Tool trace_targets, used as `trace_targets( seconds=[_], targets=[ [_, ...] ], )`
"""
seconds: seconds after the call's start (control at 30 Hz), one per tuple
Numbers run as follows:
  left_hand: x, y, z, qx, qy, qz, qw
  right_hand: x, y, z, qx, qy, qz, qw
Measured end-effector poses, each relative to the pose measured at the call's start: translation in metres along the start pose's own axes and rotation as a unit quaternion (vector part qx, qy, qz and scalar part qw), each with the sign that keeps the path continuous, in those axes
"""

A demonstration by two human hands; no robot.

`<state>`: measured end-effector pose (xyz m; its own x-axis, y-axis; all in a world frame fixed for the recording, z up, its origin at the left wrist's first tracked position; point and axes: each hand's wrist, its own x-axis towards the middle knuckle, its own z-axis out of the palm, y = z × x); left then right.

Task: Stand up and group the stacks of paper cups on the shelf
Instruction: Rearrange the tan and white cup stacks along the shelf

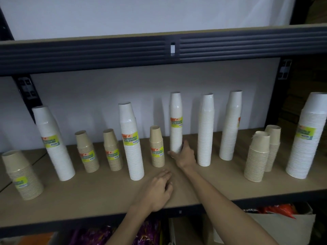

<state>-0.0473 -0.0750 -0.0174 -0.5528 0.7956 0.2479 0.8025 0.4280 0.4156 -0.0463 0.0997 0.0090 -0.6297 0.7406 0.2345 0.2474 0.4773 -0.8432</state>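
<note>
Hands: right hand (184,156) wrapped round base of upright white stack (176,122); left hand (159,189) loosely curled, empty, nearer on the shelf (99,195).

Dim, cool, even light is falling from above and in front; the white backdrop (141,89) is reading bluish-grey. The upper shelf beam (88,53) is shading the wall beneath it, and soft shadows are trailing behind the cup stacks (131,138). Wide-angle distortion is tilting the outer stacks outward and bowing the shelf (88,195). Mild blur is softening labels; no glare is showing.
</note>
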Motion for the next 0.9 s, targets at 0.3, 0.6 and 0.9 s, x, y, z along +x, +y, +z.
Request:
trace_targets(
  seconds=[0.3, 0.6, 0.9],
  targets=[
    [-0.006, 0.011, -0.009, 0.007, -0.003, -0.004, 1.0, -0.024, -0.005, -0.011, 0.026, -0.001, 0.012, 1.0],
    [0.018, 0.04, 0.0, -0.008, -0.013, -0.001, 1.0, -0.078, 0.028, -0.089, 0.039, 0.066, -0.046, 0.996],
    [0.039, 0.05, 0.01, -0.022, -0.028, -0.033, 0.999, -0.038, 0.051, -0.105, 0.071, -0.03, -0.023, 0.997]
  ],
)
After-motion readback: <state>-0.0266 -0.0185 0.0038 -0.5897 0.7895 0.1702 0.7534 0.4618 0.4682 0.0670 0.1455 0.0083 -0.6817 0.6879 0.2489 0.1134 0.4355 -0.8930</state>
